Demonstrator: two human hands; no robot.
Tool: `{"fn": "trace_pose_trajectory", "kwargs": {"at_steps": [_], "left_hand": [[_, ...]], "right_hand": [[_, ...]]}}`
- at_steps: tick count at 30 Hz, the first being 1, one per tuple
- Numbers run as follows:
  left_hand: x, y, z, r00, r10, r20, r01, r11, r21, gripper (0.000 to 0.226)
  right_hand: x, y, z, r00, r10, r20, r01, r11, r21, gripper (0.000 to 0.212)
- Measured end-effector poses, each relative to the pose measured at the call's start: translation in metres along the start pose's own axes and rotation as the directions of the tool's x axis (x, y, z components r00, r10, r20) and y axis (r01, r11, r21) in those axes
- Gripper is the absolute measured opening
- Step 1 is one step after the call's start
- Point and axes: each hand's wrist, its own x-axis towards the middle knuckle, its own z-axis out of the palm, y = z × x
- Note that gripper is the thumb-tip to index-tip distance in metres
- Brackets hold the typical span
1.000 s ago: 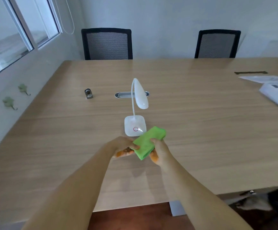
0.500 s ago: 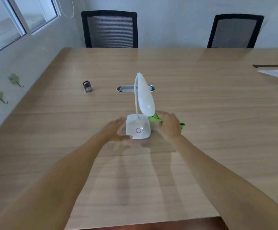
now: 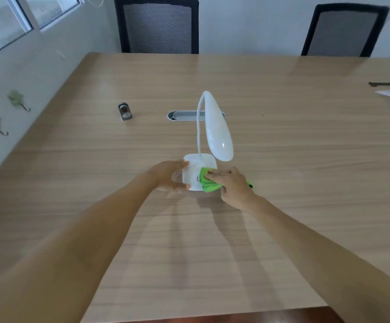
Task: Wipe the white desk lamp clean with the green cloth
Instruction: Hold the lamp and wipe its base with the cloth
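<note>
White desk lamp (image 3: 215,127) upright on table, folded green cloth (image 3: 208,183) on its base

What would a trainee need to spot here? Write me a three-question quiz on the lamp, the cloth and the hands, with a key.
1. True or false: the green cloth lies on the lamp's base, under the right hand.
2. What does the left hand do? A. grips the lamp's head B. steadies the base from its left side C. rests flat on the table, away from the lamp
3. Fill in: the lamp head hangs above the base, and the cloth is ___ touching it.

Key
1. True.
2. B.
3. Not.
</note>
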Motion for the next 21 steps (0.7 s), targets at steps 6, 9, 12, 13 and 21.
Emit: {"fn": "trace_pose_trajectory", "kwargs": {"at_steps": [6,9,12,13,21], "left_hand": [[-0.001,0.0,-0.002,1.0,0.008,0.001,-0.008,1.0,0.005,0.095],[0.0,0.001,-0.004,1.0,0.012,-0.009,-0.012,1.0,0.006,0.092],[-0.001,0.001,-0.004,1.0,-0.022,-0.017,0.021,0.997,-0.074,0.095],[0.0,0.001,-0.004,0.999,-0.027,-0.017,0.025,0.995,-0.092,0.096],[0.001,-0.001,-0.004,1.0,-0.024,0.012,0.025,0.998,-0.064,0.098]], "right_hand": [[0.009,-0.009,-0.017,0.979,-0.087,-0.185,0.09,0.996,0.011,0.063],[0.037,-0.024,-0.013,0.99,-0.12,-0.072,0.118,0.993,-0.03,0.065],[0.047,-0.028,-0.003,0.997,-0.078,0.026,0.081,0.988,-0.131,0.054],[0.046,-0.028,0.0,0.997,-0.073,0.029,0.077,0.986,-0.147,0.053],[0.008,-0.012,-0.002,0.995,-0.098,-0.019,0.095,0.989,-0.11,0.06]]}}
